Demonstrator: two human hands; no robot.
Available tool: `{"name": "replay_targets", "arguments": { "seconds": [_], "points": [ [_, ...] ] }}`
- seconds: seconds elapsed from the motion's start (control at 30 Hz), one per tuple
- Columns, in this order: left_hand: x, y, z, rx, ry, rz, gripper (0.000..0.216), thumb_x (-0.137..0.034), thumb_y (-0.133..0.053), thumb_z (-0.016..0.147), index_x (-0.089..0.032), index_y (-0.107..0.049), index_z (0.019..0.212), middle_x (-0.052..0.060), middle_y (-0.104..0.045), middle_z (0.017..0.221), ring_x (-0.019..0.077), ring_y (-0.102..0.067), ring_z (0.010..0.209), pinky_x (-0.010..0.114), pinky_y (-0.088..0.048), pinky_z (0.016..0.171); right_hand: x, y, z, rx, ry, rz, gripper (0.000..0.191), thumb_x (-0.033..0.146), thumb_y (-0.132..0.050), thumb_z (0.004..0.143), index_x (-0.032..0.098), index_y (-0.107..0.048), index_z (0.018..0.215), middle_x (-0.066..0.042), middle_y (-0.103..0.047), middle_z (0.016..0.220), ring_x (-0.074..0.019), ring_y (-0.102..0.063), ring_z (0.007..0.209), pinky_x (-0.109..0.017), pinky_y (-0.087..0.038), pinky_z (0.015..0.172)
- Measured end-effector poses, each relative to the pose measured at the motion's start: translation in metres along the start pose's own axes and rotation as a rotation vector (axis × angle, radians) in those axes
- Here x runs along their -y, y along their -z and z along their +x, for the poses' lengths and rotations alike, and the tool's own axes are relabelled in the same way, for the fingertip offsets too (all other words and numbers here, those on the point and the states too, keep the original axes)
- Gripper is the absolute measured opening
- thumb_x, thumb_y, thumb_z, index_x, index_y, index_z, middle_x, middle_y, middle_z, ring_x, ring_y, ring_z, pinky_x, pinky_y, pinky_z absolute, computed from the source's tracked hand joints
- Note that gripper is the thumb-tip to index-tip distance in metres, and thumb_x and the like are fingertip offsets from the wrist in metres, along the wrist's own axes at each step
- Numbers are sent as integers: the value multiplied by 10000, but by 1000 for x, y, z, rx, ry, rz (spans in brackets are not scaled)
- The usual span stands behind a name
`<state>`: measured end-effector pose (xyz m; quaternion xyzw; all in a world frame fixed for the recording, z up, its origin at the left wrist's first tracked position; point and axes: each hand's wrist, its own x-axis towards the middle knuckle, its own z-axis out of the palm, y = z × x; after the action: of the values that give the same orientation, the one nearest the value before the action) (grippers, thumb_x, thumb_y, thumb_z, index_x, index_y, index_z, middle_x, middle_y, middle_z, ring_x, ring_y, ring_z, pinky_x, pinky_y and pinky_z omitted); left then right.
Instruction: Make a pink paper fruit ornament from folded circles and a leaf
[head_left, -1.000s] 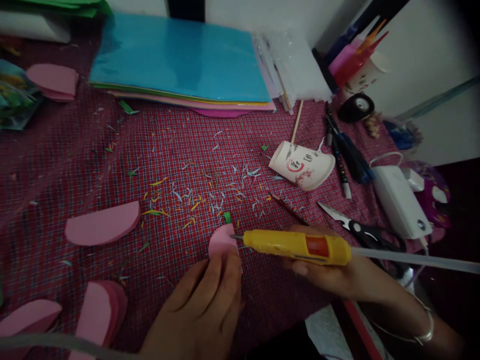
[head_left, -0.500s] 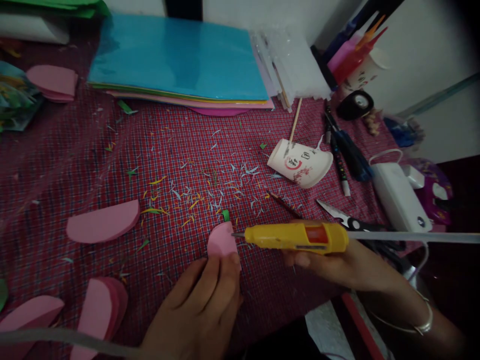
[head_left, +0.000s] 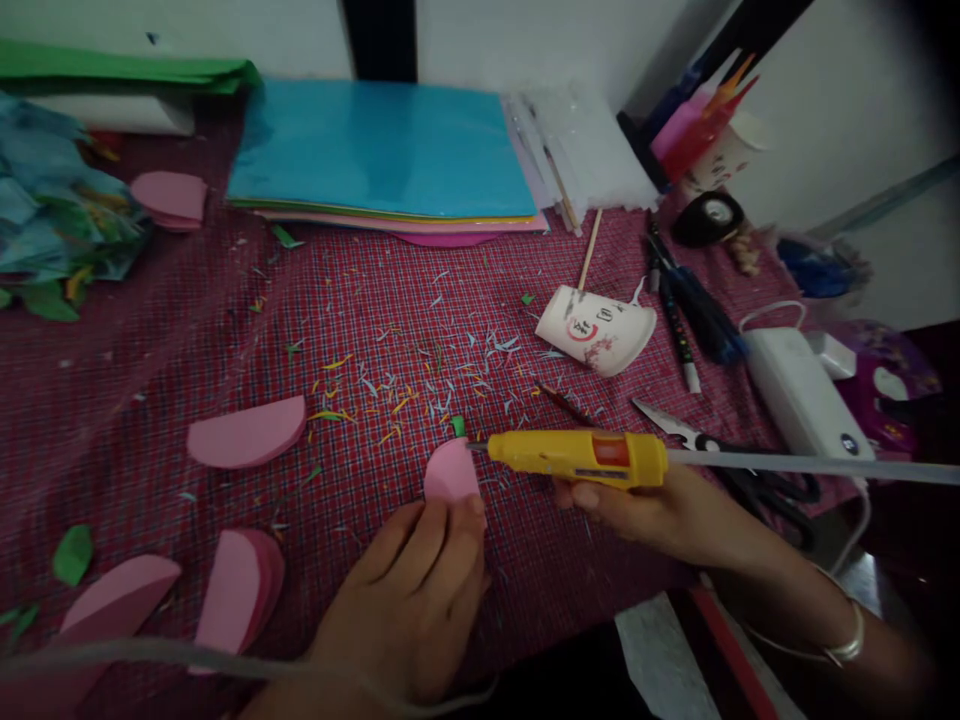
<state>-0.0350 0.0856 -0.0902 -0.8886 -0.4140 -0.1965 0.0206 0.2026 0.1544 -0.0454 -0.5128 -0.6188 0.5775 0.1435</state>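
My right hand (head_left: 637, 505) is wrapped round a yellow hot glue gun (head_left: 555, 457), a long clear glue stick (head_left: 787, 463) jutting from its back end. The metal nozzle points left and meets, or nearly meets, the straight edge of a folded pink paper piece (head_left: 451, 468). My left hand (head_left: 412, 590) has its fingers closed over the lower part of that piece, so part of it is hidden. A small green paper scrap (head_left: 458, 425) lies at its top. More folded pink pieces lie to the left, one half-round (head_left: 247, 432) and one layered stack (head_left: 238, 590).
Paper clippings litter the checked cloth (head_left: 360, 310). A paper cup (head_left: 596, 330) lies on its side. Scissors (head_left: 720, 450), a marker (head_left: 679, 335) and a white power bank-like box (head_left: 810, 390) are at right. Blue sheets (head_left: 375, 150) lie behind. A pale cord (head_left: 165, 650) crosses the lower left.
The view has shifted slightly, bringing more of the left side into sight. Both hands keep their holds, and the nozzle stays by the pink paper's upper edge.
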Motion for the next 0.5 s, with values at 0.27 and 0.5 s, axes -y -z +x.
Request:
{"name": "replay_targets", "arguments": {
  "seconds": [0.27, 0.5],
  "points": [
    [-6, 4, -7, -49, -56, 10, 336, -102, -329, 892, -77, -652, 980, 137, -706, 1019, 248, -613, 1016, 378, -388, 942, -4, 8, 0, 97, -105, 10, 415, 570, -550, 833, 161, -617, 806, -20, -572, 699, -78, -452, 510, -187, -383, 427],
    [-5, 4, -8, -58, -60, 19, 337, -88, -332, 859, -84, -646, 982, 137, -709, 1006, 239, -625, 1009, 373, -403, 934, -5, 4, 6, 107, -113, 5, 423, 561, -521, 855, 149, -617, 831, -21, -567, 716, -70, -449, 530, -181, -383, 455]
  ]
}}
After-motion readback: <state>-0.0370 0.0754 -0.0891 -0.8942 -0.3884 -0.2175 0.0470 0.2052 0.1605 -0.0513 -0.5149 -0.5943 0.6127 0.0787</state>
